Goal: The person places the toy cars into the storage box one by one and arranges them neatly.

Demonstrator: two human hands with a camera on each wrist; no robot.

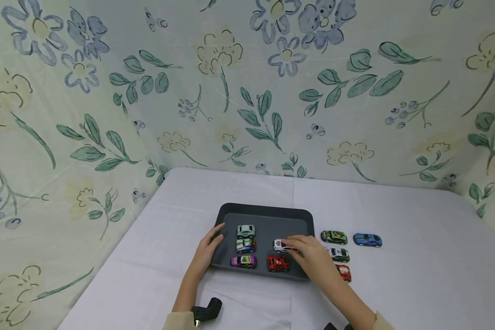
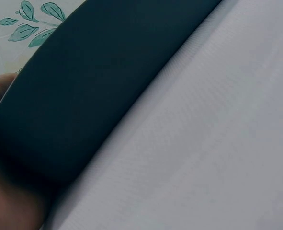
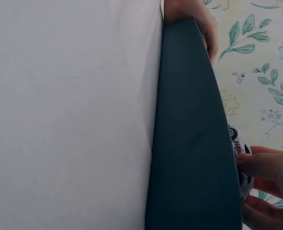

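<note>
A dark grey tray [image 1: 264, 273] lies on the table with toy cars in it. My left hand [image 1: 206, 247] holds its left side, fingers over the rim; that hand is partly visible in the right wrist view. My right hand [image 1: 313, 256] pinches a white toy car [image 1: 278, 245] inside the tray, just behind a red toy car [image 1: 278, 263]. In the right wrist view, thumb and fingers grip the white car [image 3: 237, 143] beyond the tray wall. Down the tray's left part stand a pale green car [image 1: 245, 231], a white-blue-green car [image 1: 245, 245] and a purple car [image 1: 243, 261].
Right of the tray stand a green camouflage car [image 1: 334, 237], a blue car [image 1: 367, 239], a white-and-dark car [image 1: 340, 255] and a red-and-white car [image 1: 344, 272], the last two partly behind my right arm. Flowered cloth [image 1: 264, 137] hangs behind the white-covered table [image 1: 420, 256].
</note>
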